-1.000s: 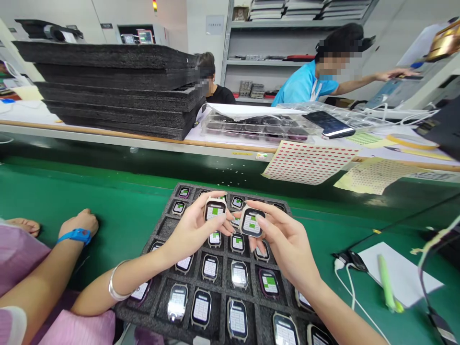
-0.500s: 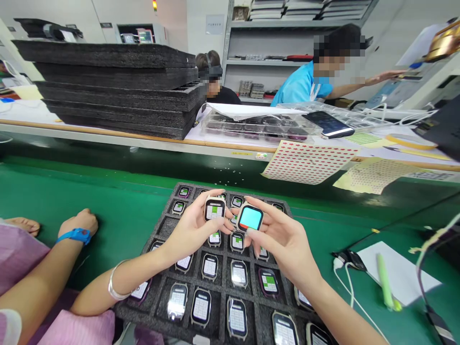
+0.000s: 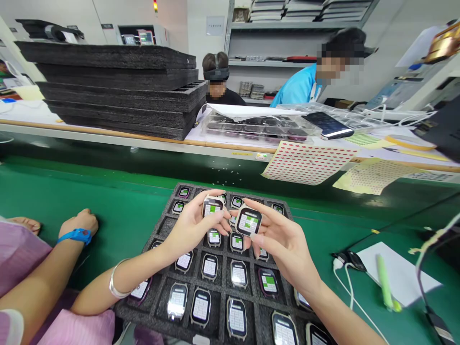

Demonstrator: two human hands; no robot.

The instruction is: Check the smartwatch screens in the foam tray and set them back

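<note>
Green bench (image 3: 118, 211), foam tray (image 3: 168, 226) lying on it, rows of compartments, most of those in sight holding a lit watch body. Both of the worker's hands are over the tray's far half.

Left hand (image 3: 194, 223): grasping a light-framed watch (image 3: 213, 207), thumb laid over the lower part of the face, fingers curled behind. A silvery bangle (image 3: 114, 282) circles that forearm.

Right hand (image 3: 287, 239): grasping a second watch (image 3: 249, 221) by its edges, thumb at the lower corner, fingers along the top and behind. Screen lit white with green blocks. The two held watches sit just beside each other, raised over the tray (whether the fingertips between them touch, I cannot tell from here).

Nearer in the tray, a purple-framed watch (image 3: 268, 281) stands out among paler frames.

To the left, a neighbour's hand (image 3: 83, 221) rests on the bench, blue wristband (image 3: 76, 235) above it. To the right, white paper (image 3: 413, 282) with a green pen-like object (image 3: 385, 282) on it. Raised ledge beyond: stacked black foam (image 3: 122, 96), clear plastic trays (image 3: 258, 128), a dark phone (image 3: 327, 124), a red-dotted sheet (image 3: 309, 163) hanging over the edge.
</note>
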